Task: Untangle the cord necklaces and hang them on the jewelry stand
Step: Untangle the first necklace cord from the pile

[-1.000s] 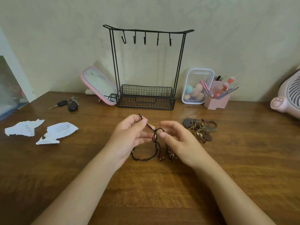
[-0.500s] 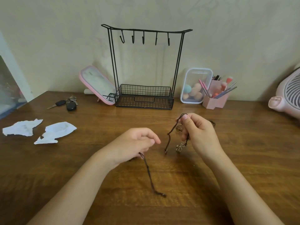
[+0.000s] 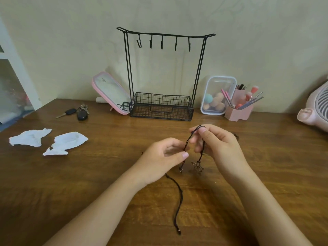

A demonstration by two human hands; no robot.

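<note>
Between left hand (image 3: 159, 158) and right hand (image 3: 219, 146), one cord necklace (image 3: 188, 141); beyond, five hooks (image 3: 161, 44)

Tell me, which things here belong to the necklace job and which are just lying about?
In the job: flower-pendant necklace, loose cord, jewelry stand, left hand, right hand.
Lying about: keys, torn paper, pink mirror, sponge box, brush holder, fan.

Glossy wooden table (image 3: 71, 183); matt black wire stand (image 3: 163, 105); crumpled white paper (image 3: 65, 142)
</note>
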